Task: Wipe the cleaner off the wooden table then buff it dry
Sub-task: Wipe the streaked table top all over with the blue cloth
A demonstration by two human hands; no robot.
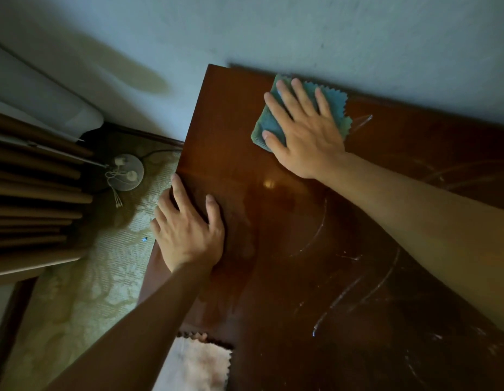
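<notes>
Right hand (304, 128) flat on the green cloth (276, 117), fingers straight and spread wide, pressing it onto the wooden table (301, 249) up at the far corner, close to the wall (301, 32). The left hand (186, 232) braces at the table's left edge, fingers relaxed and slightly fanned, the outer ones draped over the side, holding nothing. Pale curved smears of cleaner (355, 294) show across the near and right parts of the top, plus a short streak just right of the cloth, so by my reading the wipe-off is only partly done and the buffing has not begun. To do this pass well, I'd say keep the palm spread so the whole cloth bears down evenly, work from that far corner back toward the body in overlapping strokes that follow the grain, and turn the cloth to a clean face once it loads up; otherwise the residue just gets pushed into new arcs. The glossy finish shows every streak, so checking against the bright reflection near the middle would help. The count: two hands, two cloths, the green one at work and a pink cloth (200, 362) lying at the near edge, probably meant for drying. One table. On the floor at left, one round grey base (129, 172) with a cord.
</notes>
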